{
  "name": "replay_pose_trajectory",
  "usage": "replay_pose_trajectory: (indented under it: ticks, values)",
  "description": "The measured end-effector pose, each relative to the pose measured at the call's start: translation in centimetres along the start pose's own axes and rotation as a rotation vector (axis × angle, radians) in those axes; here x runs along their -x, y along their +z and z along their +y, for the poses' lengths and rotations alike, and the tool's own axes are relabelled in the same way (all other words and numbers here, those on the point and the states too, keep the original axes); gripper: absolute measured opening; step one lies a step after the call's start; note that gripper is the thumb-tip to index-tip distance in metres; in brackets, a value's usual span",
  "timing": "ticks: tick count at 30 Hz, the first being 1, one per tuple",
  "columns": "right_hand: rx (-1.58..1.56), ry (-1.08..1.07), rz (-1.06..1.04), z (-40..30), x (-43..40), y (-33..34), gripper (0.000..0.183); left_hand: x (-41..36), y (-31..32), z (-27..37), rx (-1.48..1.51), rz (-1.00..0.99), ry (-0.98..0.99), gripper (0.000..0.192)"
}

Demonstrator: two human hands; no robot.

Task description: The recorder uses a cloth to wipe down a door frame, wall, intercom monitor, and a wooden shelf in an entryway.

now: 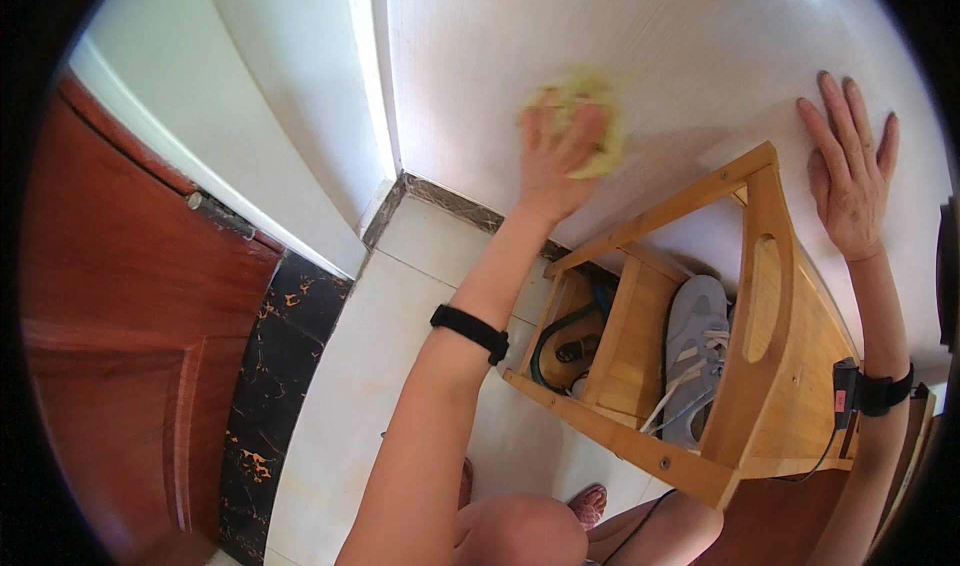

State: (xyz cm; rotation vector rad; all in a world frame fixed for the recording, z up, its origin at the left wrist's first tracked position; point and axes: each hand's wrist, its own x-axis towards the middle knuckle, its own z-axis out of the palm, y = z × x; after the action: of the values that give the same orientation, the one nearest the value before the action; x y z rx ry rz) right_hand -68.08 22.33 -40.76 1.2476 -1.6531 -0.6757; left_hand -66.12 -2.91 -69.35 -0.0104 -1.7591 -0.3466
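My left hand (556, 165) presses a yellow cloth (613, 142) against the pale wall (465, 71), its fingers spread over the fabric. Both cloth and fingers are slightly blurred. Farther right, my right hand (851, 180) rests on the same wall with fingers apart and nothing in its grasp. Between my forearms stands a wooden rack (726, 435) with an oval slot in its end panel. A grey lace-up shoe (694, 341) lies on it, and dark green footwear straps (551, 341) show lower down, partly hidden.
On the left is a reddish-brown door (112, 266) with a metal hinge (221, 215), beside a white door frame (277, 138). A black marbled threshold (259, 416) borders the white floor tiles (345, 386). Dark skirting (457, 204) follows the wall. My knees and a patterned slipper (589, 502) are below.
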Motion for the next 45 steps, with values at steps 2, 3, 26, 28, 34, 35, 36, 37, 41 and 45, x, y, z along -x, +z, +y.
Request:
replay_pose_trajectory:
  ticks: [2,3,26,28,34,35,36,37,41,45]
  values:
    - [0.055,-0.030,0.026,0.2,0.2,0.0,0.045,2.9,0.5,-1.7,0.032,0.068,-0.225,0.070]
    - [0.056,-0.038,0.008,0.3,0.6,0.0,0.045,3.8,0.8,-1.9,0.046,0.063,-0.238,0.070]
    - [-0.016,-0.104,-0.032,0.2,-3.3,-1.1,0.040,-7.3,-5.1,-7.7,0.192,-0.001,-0.097,0.063]
    - [-0.024,-0.099,-0.031,0.4,-3.5,-0.9,0.040,-5.2,-5.9,-8.5,0.243,0.101,-0.366,0.058]
    - [-0.024,-0.102,0.048,0.1,-4.2,-0.3,0.043,-0.5,-5.8,-6.1,0.330,0.128,-0.776,0.062]
    - [-0.017,-0.103,0.046,0.1,-3.9,-0.2,0.043,-1.4,-5.9,-5.4,0.427,0.158,-0.859,0.061]
    - [-0.017,-0.106,0.047,0.2,-3.7,0.0,0.044,-2.3,-6.3,-5.2,0.424,0.156,-0.863,0.061]
    - [-0.014,-0.112,0.045,0.2,-3.6,0.1,0.044,-3.3,-6.4,-5.3,0.334,0.043,-0.524,0.063]
    - [0.009,-0.111,0.044,0.3,-3.6,-0.4,0.043,-7.0,-6.1,-9.4,0.234,0.175,-0.316,0.067]
    - [-0.014,-0.124,0.105,0.0,-4.0,0.1,0.043,-6.9,-4.4,-6.0,0.180,0.310,-0.419,0.064]
